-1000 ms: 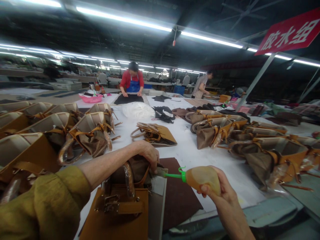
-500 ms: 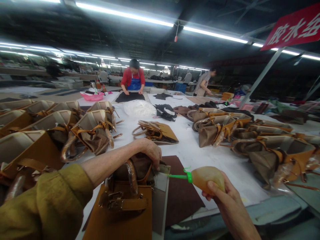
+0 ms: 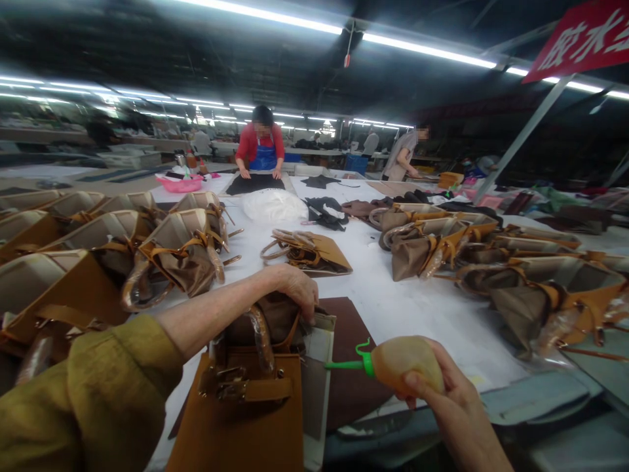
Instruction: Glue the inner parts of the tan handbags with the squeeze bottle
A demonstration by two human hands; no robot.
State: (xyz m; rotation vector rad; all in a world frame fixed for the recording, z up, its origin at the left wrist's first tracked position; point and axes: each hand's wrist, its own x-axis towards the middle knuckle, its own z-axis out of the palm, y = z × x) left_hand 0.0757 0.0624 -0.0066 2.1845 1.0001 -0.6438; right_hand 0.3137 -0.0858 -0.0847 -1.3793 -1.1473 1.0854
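A brown and tan handbag [image 3: 246,419] with plastic-wrapped handles lies in front of me, its pale inner side panel [image 3: 317,387] facing right. Over its far end bends my left hand [image 3: 299,292], closed on the bag's upper edge; the fingertips are partly hidden. My right hand [image 3: 449,390] is wrapped round a squeeze bottle [image 3: 405,364] of yellowish liquid, tilted level with the table. The bottle's thin green nozzle [image 3: 346,365] points left, and its tip is at the edge of the pale panel. A small green cap hangs open above the nozzle.
Under the bag lies a dark brown sheet [image 3: 358,341] on the white tabletop [image 3: 422,314]. Rows of similar bags stand at left [image 3: 171,242] and right [image 3: 565,295]. A folded bag [image 3: 314,252] lies ahead. Across the table, a person in a blue apron [image 3: 263,154] handles black material.
The bottle's nozzle tip has moved nearer to me along the edge of the pale panel. My left hand keeps its hold on the bag. The view has shifted slightly.
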